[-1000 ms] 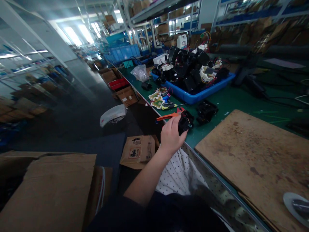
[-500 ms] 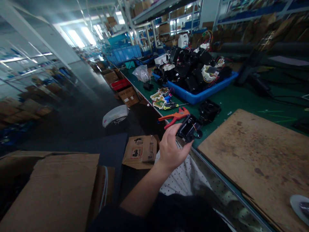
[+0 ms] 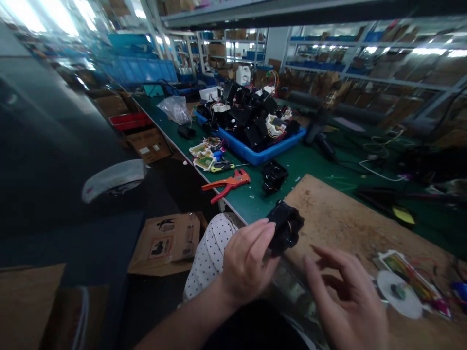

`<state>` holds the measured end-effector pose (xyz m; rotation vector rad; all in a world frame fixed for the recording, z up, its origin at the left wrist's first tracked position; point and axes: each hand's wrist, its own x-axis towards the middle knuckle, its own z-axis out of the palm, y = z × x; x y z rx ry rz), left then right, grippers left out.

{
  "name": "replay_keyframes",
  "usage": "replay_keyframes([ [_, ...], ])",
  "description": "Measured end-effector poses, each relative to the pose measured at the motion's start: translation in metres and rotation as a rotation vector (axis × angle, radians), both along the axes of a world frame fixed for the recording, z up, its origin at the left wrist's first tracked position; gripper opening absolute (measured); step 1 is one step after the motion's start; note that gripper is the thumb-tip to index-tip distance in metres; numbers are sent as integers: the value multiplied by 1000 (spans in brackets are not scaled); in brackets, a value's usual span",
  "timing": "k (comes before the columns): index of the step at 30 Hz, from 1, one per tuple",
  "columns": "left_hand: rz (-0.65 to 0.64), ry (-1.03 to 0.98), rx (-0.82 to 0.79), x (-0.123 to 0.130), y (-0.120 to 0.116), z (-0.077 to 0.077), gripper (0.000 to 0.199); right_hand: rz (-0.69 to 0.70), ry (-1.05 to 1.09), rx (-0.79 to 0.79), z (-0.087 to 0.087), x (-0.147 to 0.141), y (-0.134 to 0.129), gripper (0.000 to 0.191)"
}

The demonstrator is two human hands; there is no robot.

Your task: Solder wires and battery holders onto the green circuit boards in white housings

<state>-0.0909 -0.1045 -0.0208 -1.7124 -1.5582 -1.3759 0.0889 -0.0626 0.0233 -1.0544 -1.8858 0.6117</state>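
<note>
Near the table's front edge, my left hand (image 3: 250,260) grips a black plastic housing (image 3: 286,227) by its left side. A thin wire shows on the housing. My right hand (image 3: 345,291) is just right of it, fingers apart and curved, holding nothing. Behind them, a second black housing (image 3: 274,176) sits on the green table (image 3: 251,199). Orange-red pliers (image 3: 229,183) lie to its left at the edge. A brown board (image 3: 328,209) lies beyond my right hand, with a white disc (image 3: 399,294) on it.
A blue tray (image 3: 255,156) heaped with black parts and wires stands farther back. Circuit boards (image 3: 204,159) and a yellow-black screwdriver (image 3: 222,166) lie left of it. A cardboard box (image 3: 166,243) is down on the left. A shelf (image 3: 292,12) hangs above.
The view has swung to the right. My right hand has come into view beside the housing. My left hand still holds the housing, now turned and over the board's near left corner.
</note>
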Motion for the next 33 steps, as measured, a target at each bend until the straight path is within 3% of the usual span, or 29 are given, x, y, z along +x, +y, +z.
replay_keyframes([
  [7, -77, 63, 64, 11, -7, -11, 55, -29, 22, -50, -7, -26, 8, 20],
  [12, -119, 98, 79, 7, -7, -21, 46, -27, 59, -250, -9, -25, 18, 19],
  [15, -153, 64, 69, 5, -8, -21, 50, 56, 17, -325, -7, -19, 22, 18],
  [19, -191, -213, -137, 6, -12, -14, 65, 142, -80, -105, -4, -6, 17, 8],
  [23, -222, -440, -408, 11, -14, -9, 63, 145, -68, 146, -11, 5, 10, 7],
  [30, -230, -440, -543, 18, -3, -7, 60, 76, 34, 249, -20, 30, 4, 11],
  [33, -255, -386, -546, 17, 7, -2, 58, 35, -18, 343, -22, 50, -3, 16],
])
